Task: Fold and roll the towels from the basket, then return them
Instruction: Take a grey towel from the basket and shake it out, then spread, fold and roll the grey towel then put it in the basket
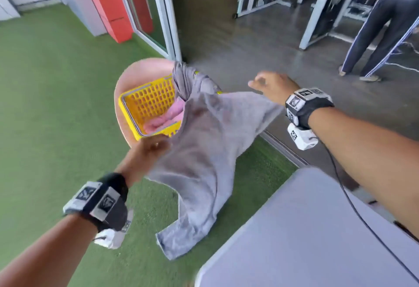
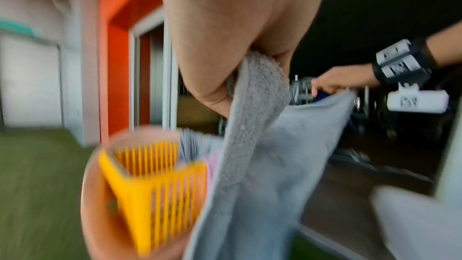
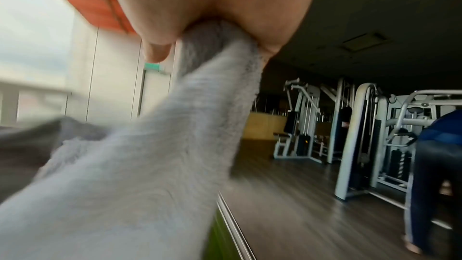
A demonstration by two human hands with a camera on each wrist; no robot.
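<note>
A grey towel (image 1: 208,141) hangs spread in the air between my two hands. My left hand (image 1: 149,150) grips its near top edge, and my right hand (image 1: 269,87) grips the far corner. In the left wrist view the grey towel (image 2: 262,145) comes out of my closed left fist; in the right wrist view the grey towel (image 3: 175,145) is bunched in my right fist. The yellow slotted basket (image 1: 147,105) sits on a round pink seat (image 1: 136,71) behind the towel. A pink towel (image 1: 165,119) lies inside it and another grey towel (image 1: 183,80) hangs over its far rim.
A pale grey table (image 1: 306,230) fills the lower right corner. Green turf (image 1: 45,105) covers the ground to the left. A sliding-door track (image 1: 283,150) separates it from a gym floor with weight machines (image 3: 362,135). A person (image 1: 385,26) stands at the far right.
</note>
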